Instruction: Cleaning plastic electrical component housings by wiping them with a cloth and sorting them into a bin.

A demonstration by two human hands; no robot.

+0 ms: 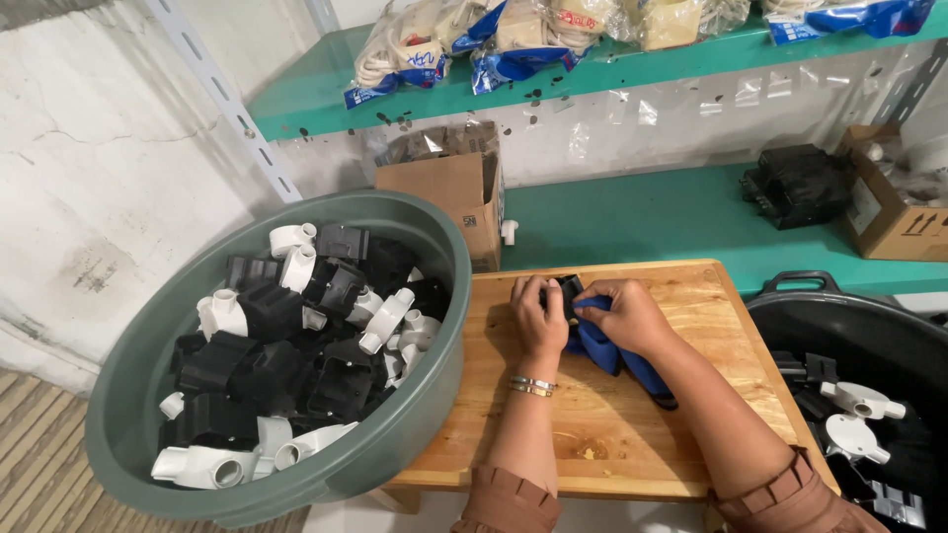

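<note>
On a small wooden table [691, 296] both hands meet over a small black plastic part [567, 289]. My left hand [538, 318] presses on the part's left side, with bracelets at the wrist. My right hand [624, 314] grips the blue handle of a tool [604, 347] whose head sits against the black part. The tool's blue and black handle runs down to the right under my right forearm. The part is mostly hidden by my fingers.
A big green basin [128, 395] at the left holds several black and white plastic fittings. A black tub [869, 336] at the right holds more fittings. Behind are green shelves [671, 212], cardboard boxes [459, 192] and bagged goods [494, 44].
</note>
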